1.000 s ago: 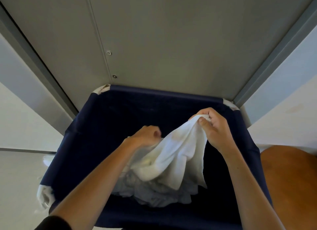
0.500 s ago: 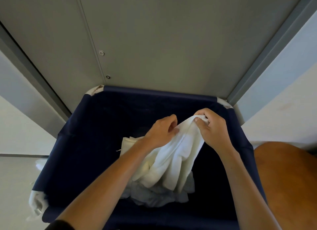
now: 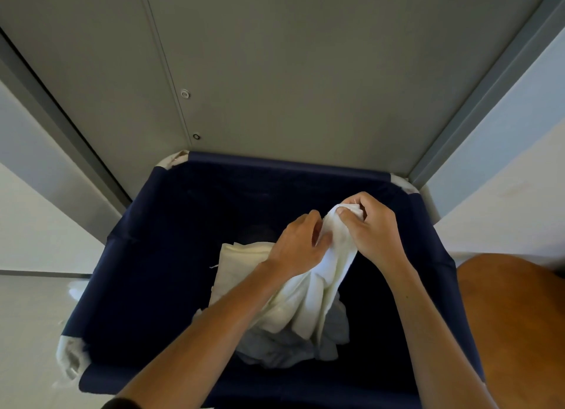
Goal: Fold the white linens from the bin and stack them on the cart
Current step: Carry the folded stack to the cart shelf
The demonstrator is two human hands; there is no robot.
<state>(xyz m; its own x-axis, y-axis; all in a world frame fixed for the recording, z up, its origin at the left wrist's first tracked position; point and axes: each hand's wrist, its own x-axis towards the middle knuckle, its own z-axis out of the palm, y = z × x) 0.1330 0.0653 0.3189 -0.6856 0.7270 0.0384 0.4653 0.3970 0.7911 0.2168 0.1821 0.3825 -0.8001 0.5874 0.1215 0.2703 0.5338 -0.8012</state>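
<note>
Near: 2 bare forearms reaching down into 1 navy fabric bin [image 3: 146,256]. At bin bottom, approx centre: crumpled pile of white linens [image 3: 284,347], greyish in shadow, count unclear. Up from pile: 1 white linen [image 3: 318,289], cream-tinted, bunched into long vertical folds, top end held above pile, lower end touching it. Higher: 2 hands, close together. L hand [image 3: 298,246] curled round linen just below top, thumb and fingers pinching cloth. R hand [image 3: 371,231] gripping top corner, fingers curled tight over it. Right of bin: 1 orange-brown surface [image 3: 513,317]. Behind bin: grey panel [image 3: 305,72] w/ 2 round fasteners [image 3: 184,93].
</note>
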